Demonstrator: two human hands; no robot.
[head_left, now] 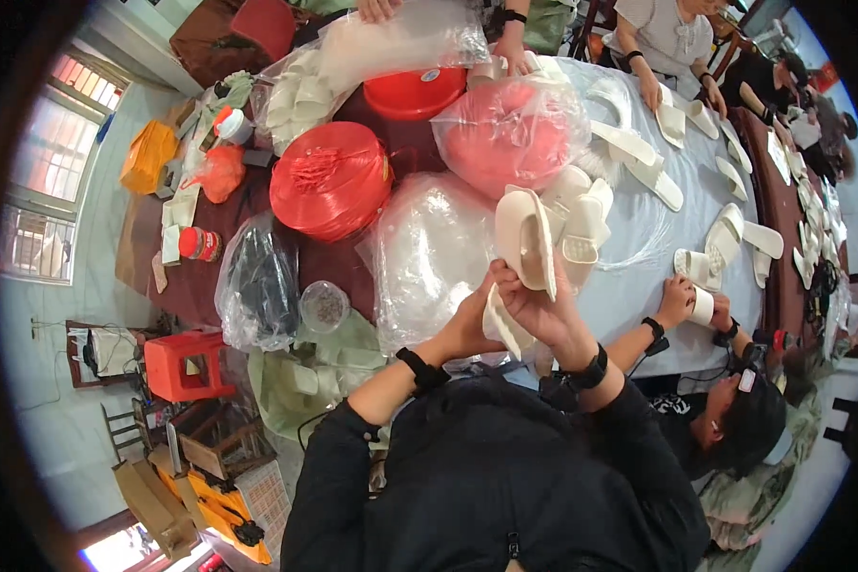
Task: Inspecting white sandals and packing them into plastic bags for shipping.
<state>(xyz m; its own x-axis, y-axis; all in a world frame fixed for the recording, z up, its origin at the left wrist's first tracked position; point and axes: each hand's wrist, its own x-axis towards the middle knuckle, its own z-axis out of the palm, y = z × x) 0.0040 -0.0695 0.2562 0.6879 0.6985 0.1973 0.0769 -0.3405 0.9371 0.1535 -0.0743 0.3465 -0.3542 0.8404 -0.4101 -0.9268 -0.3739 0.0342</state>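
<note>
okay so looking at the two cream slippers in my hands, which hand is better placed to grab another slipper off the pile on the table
Probably the right hand. It grips the raised slipper right beside the pile of slippers. The left hand sits lower, toward the clear plastic bag, holding the lower slipper. Both hands are full, though.

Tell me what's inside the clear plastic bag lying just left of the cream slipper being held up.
The clear plastic bag shows only whitish, crumpled plastic film; its glare hides whatever lies deeper. The right hand holds the cream slipper beside it, and the left hand holds another.
</note>
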